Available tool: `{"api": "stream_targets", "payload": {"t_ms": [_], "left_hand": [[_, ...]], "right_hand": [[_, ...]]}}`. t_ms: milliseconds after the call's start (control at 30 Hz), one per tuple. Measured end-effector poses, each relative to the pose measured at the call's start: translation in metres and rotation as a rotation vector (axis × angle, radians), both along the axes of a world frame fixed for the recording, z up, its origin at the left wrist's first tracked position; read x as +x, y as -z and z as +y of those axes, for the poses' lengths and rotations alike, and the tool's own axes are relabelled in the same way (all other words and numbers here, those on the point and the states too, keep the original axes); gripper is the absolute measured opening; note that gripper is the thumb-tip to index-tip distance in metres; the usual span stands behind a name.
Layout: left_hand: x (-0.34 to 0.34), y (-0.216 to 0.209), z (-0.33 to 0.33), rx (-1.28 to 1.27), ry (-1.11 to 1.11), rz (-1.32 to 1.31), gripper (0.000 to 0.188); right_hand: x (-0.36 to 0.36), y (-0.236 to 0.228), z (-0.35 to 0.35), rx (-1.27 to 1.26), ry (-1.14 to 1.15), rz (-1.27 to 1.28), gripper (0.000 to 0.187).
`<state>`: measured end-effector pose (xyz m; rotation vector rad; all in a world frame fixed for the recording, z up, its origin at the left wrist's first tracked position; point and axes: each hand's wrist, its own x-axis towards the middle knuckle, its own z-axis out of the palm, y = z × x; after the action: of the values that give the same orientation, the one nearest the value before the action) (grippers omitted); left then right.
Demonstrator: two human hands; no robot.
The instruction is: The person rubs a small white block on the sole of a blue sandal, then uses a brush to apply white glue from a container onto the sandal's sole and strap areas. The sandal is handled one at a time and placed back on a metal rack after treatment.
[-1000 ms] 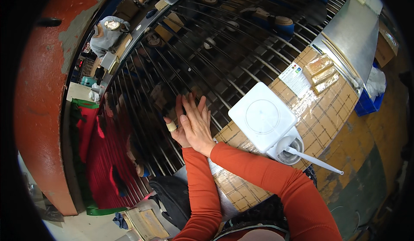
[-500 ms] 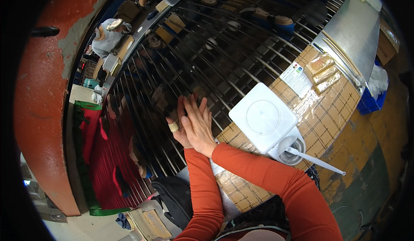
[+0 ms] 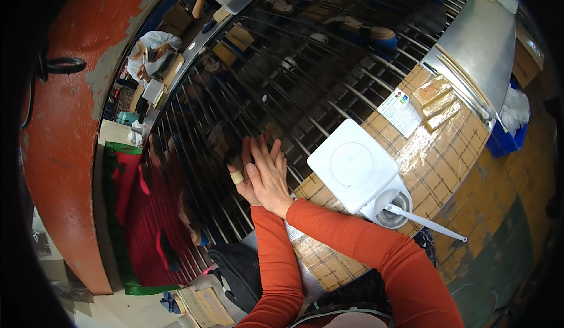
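My right hand (image 3: 271,178) lies across my left hand (image 3: 245,188), the palms together and the fingers stretched out. A beige wrap goes round my left thumb, which points out to the side. Neither hand shows anything held. Both are over the dark conveyor of metal rods (image 3: 329,102), near its closest edge. To the right of them a white square plastic container (image 3: 352,157) stands on the cardboard-covered bench (image 3: 435,181). A round cup (image 3: 395,206) is joined to its near end, and a white long-handled tool (image 3: 432,222) rests in the cup, its working end hidden.
Wrapped brown blocks (image 3: 436,99) and a printed sheet (image 3: 400,112) lie on the bench, with thin sticks (image 3: 464,84) beyond. A blue bin (image 3: 510,134) stands at right. An orange pillar (image 3: 64,152) rises at left. Co-workers (image 3: 154,55) sit across the conveyor.
The view has shifted slightly, while my hands stay laid together. Across the conveyor, one co-worker has leaned and moved their hands, and another shows more of an arm at the top.
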<state>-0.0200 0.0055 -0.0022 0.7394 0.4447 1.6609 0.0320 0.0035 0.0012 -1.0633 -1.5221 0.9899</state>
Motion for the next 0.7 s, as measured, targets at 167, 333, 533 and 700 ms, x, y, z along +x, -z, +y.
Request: {"api": "stream_targets", "payload": {"t_ms": [167, 333, 533, 700], "left_hand": [[-0.0013, 0.0004, -0.0002, -0.013, -0.013, 0.017, 0.062], [-0.002, 0.0012, 0.0009, -0.019, -0.035, 0.027, 0.059], [-0.0028, 0.0023, 0.0009, -0.032, -0.061, 0.037, 0.055], [-0.0049, 0.0035, 0.0013, -0.039, -0.084, 0.057, 0.051]], "right_hand": [[0.0018, -0.0026, -0.0017, 0.041, 0.025, -0.014, 0.06], [0.0011, -0.0033, -0.0005, 0.08, 0.05, -0.037, 0.059], [0.0011, -0.0027, 0.0003, 0.102, 0.061, -0.036, 0.057], [0.0018, -0.0031, 0.0006, 0.036, 0.029, -0.024, 0.056]]}}
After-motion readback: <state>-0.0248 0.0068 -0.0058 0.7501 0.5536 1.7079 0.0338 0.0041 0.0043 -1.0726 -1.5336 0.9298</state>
